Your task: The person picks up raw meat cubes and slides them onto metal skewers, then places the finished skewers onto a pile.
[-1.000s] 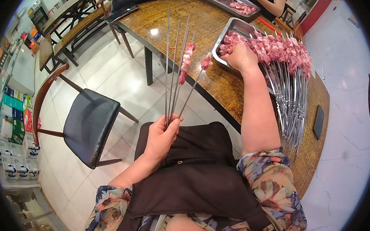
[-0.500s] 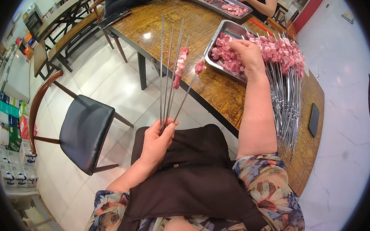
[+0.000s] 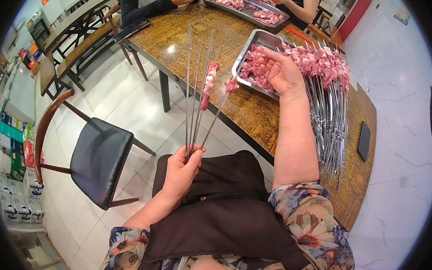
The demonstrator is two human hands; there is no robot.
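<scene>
- Two bare hands at work in the head view, the only view available for inspection.
- Left hand (image 3: 182, 171): fingers closed around the lower ends of a fan of metal skewers (image 3: 188, 112), points upward, held above the dark apron (image 3: 213, 172). Grip appears secure.
- Load: one held skewer carries a short row of raw meat pieces (image 3: 208, 86); another, leaning right, bears a single meat chunk (image 3: 231, 86) at its tip. The others look bare.
- Right hand (image 3: 278, 73): above the metal tray (image 3: 236, 68), fingers half-curled. Whether a piece is pinched in them cannot be told.
- Supply: loose raw meat (image 3: 251, 70) lies in the tray's left part. Loaded skewers (image 3: 324, 63) are stacked at its right, their bare shafts running toward the wearer over the wooden table (image 3: 171, 34).
- Step, as judged: loading the right-leaning skewer. Recommended: choose pieces of like size, pierce each through its thick middle, and slide the lone chunk down from the tip to make room.
- Left-hand practice: hold the working skewer splayed clear of the rest, so that neighbouring points do not snag the meat or the incoming fingers.
- Risk noted: right fingertips meeting a sharp point. Pinching each piece by its sides and pushing with fingers off the point's line should reduce it.
</scene>
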